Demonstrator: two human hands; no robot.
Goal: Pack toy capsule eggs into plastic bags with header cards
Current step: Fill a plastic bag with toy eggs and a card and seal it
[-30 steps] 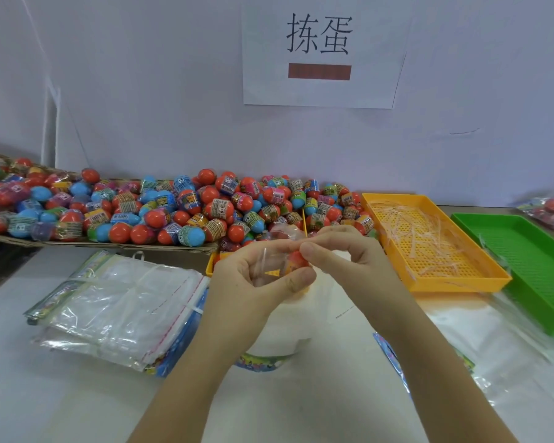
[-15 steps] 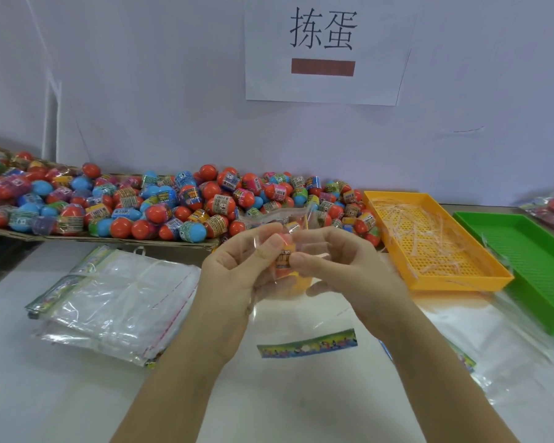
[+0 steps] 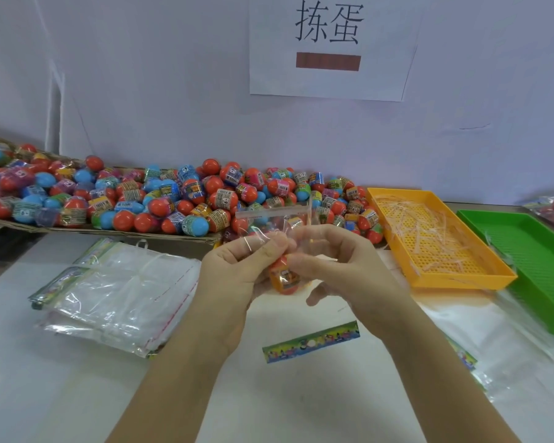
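White wall sign (image 3: 330, 47) reads "拣蛋" — egg labels too blurred.

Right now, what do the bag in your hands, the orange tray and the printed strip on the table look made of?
Clear bag, pinched by the left hand and right hand: thin glossy plastic film; it is see-through, creased and glinting.
Orange tray: rigid moulded plastic, fairly smooth; it has a perforated floor and a raised rim.
Printed strip: probably coated card or paper; it lies flat, with colour print and a slight sheen.

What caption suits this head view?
Left hand and right hand pinch a clear plastic bag holding an orange capsule egg, with a colourful paper header card nearer the person.
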